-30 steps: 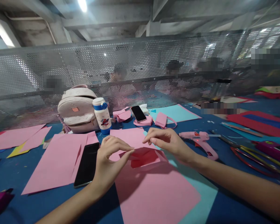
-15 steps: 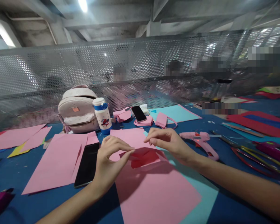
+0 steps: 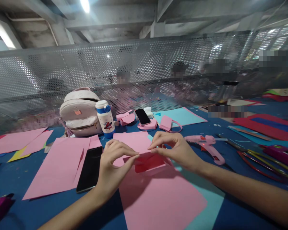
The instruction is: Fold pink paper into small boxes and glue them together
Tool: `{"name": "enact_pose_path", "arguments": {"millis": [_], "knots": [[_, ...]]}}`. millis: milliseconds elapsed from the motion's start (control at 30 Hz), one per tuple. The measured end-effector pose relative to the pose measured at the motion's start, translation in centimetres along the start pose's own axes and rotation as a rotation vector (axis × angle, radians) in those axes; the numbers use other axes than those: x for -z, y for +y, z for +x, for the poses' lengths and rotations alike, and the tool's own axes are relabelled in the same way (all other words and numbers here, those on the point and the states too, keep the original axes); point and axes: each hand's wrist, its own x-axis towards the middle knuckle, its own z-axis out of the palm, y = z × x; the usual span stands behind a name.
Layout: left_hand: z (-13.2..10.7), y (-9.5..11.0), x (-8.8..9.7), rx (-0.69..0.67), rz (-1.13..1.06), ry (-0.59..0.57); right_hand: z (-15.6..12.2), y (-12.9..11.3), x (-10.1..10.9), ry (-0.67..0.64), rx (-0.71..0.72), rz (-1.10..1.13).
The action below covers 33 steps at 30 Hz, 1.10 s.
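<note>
Between my hands is a folded pink paper piece (image 3: pixel 156 169) with a red inside, its top opening facing me. My left hand (image 3: pixel 117 164) pinches the upper left of its edge between thumb and fingers. My right hand (image 3: pixel 174 145) has thumb and fingertips closed on the same edge, farther right. Beneath lies a flat pink sheet (image 3: pixel 165 199), which rests over a light blue sheet (image 3: pixel 206 204). A pink glue gun (image 3: pixel 206 145) lies on its side just right of my right hand. The far side of the folded piece is hidden by my fingers.
A black phone (image 3: pixel 90 169) and pink sheets (image 3: pixel 57 163) lie on the left. Behind stand a backpack (image 3: pixel 80 111) and a water bottle (image 3: pixel 105 119). Small pink paper bags (image 3: pixel 166 123) and another phone (image 3: pixel 142 116) sit farther back. Scissors-like handles (image 3: pixel 266 163) lie right.
My right fingertips have come down slightly and now close on the paper's upper edge. The left hand keeps its pinch almost unmoved.
</note>
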Motion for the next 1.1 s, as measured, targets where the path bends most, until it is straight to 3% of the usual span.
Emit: {"name": "enact_pose_path", "arguments": {"millis": [500, 867, 1100], "knots": [[0.11, 0.61, -0.57, -0.063, 0.022, -0.009, -0.56, -0.70, -0.70, -0.024, 0.098, -0.114], [-0.01, 0.66, -0.49, -0.055, -0.011, -0.012, -0.82, -0.88, -0.79, -0.030, 0.093, -0.106], [-0.12, 0.54, -0.28, 0.078, -0.078, 0.029, -0.73, -0.63, -0.79, -0.013, 0.056, -0.108]]}}
